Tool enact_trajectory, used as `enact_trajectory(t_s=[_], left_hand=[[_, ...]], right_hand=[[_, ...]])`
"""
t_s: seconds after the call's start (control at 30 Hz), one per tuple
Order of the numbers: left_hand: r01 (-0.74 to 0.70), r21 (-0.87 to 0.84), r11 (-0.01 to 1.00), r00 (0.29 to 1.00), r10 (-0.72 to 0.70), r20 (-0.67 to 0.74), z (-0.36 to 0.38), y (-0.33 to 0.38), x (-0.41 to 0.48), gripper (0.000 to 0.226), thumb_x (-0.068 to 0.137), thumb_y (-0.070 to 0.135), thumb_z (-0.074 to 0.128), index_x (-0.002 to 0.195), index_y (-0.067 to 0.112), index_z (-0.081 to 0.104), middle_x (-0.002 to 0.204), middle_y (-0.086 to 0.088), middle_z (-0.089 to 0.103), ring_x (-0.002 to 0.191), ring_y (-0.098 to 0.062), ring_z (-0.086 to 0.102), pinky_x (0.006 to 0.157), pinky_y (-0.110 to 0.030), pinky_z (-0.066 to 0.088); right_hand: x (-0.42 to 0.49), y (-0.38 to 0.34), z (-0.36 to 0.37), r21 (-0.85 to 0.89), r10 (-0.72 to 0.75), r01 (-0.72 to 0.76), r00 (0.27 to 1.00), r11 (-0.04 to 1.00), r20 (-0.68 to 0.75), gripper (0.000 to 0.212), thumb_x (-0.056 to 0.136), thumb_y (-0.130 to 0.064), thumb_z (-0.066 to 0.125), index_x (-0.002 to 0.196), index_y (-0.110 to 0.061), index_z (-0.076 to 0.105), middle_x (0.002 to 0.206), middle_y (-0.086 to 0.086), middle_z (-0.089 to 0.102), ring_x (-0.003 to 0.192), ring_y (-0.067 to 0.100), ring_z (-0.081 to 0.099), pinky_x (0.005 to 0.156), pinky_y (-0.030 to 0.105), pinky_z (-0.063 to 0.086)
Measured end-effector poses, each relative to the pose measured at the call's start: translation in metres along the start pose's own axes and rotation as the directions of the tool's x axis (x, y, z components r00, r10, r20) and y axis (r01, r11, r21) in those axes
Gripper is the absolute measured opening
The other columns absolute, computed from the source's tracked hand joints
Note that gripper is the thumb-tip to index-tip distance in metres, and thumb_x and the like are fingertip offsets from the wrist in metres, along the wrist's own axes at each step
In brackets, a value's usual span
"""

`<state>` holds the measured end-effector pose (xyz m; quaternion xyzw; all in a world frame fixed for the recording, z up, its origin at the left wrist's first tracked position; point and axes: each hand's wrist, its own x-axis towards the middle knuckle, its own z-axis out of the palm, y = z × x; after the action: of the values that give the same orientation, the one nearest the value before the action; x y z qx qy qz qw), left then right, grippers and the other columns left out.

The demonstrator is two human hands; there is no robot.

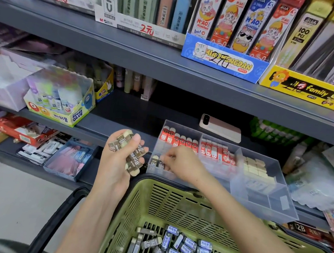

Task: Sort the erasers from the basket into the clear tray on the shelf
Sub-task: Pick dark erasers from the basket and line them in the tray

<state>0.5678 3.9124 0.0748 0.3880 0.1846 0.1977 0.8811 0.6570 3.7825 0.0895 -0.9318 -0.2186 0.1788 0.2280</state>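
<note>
Tray: the clear tray (253, 205) sits at the shelf's front edge, with red erasers (181, 141) in its back-left section and pale erasers (256, 169) towards its right.
Left hand: the left hand (116, 162) is just left of the tray, fingers curled tight round a handful of brown erasers (134, 156) stacked unevenly.
Right hand: the right hand (181, 165) is in the tray's near-left section, fingers bent down at the standing erasers (157, 163). Blur hides whether it pinches one.
Basket: the basket (153, 183) is just below the tray's front, with loose erasers (172, 252) still lying in its bottom.
Risk: the overfull handful could shed an eraser outside the basket.
Risk: a careless nudge could topple the standing row, or mix sections.
</note>
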Motion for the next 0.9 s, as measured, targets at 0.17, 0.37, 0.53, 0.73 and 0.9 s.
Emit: enact_trajectory(t_s=[0.17,0.37,0.53,0.73,0.9], left_hand=[[-0.004,0.001,1.0,1.0,0.004,-0.007,0.001,0.001,-0.001,0.032,0.067,0.022,0.072,0.095,0.02,0.059,0.075,-0.001,0.07,0.069,-0.017,0.07,0.048,-0.023,0.05],[-0.009,-0.004,1.0,1.0,0.009,0.012,0.004,0.002,-0.004,0.025,0.072,0.019,0.069,0.095,0.02,0.058,0.075,-0.002,0.07,0.069,-0.017,0.07,0.049,-0.023,0.051],[0.038,-0.1,0.994,0.997,-0.031,0.068,0.005,0.004,-0.005,0.019,0.077,0.014,0.061,0.095,0.016,0.057,0.076,-0.008,0.069,0.07,-0.021,0.069,0.048,-0.024,0.05],[0.015,-0.056,0.998,0.992,-0.008,0.127,0.007,0.003,-0.01,0.019,0.073,0.015,0.061,0.092,0.021,0.06,0.082,-0.004,0.071,0.069,-0.016,0.067,0.052,-0.025,0.053],[0.002,-0.022,1.0,0.978,0.003,0.21,0.012,0.002,-0.013,0.018,0.07,0.024,0.069,0.088,0.027,0.067,0.109,-0.004,0.071,0.082,-0.02,0.068,0.065,-0.032,0.05]], right_hand=[[-0.001,0.0,-0.007,0.121,0.037,-0.051,0.993,0.991,0.116,0.027,0.093,-0.002,0.04,0.105,0.014,0.058,0.094,0.029,0.062,0.063,0.002,0.052,0.067,0.026,0.047],[-0.01,-0.007,-0.013,0.123,0.024,-0.042,0.989,0.992,0.145,0.038,0.088,0.005,0.038,0.114,-0.007,0.061,0.09,0.0,0.062,0.092,0.018,0.059,0.088,0.03,0.047],[-0.029,-0.021,-0.02,0.161,-0.131,0.153,0.981,0.975,-0.141,0.019,0.095,-0.021,0.049,0.095,-0.019,0.067,0.079,-0.001,0.066,0.081,0.02,0.065,0.079,0.039,0.054],[-0.043,-0.035,-0.018,0.326,-0.135,0.191,0.973,0.926,-0.185,0.023,0.083,-0.043,0.065,0.071,-0.024,0.071,0.064,-0.006,0.065,0.059,0.003,0.055,0.064,0.03,0.049],[-0.044,-0.041,-0.013,0.513,-0.172,0.219,0.975,0.83,-0.137,0.008,0.083,-0.024,0.07,0.078,-0.021,0.075,0.07,-0.002,0.07,0.064,0.002,0.06,0.07,0.025,0.05]])
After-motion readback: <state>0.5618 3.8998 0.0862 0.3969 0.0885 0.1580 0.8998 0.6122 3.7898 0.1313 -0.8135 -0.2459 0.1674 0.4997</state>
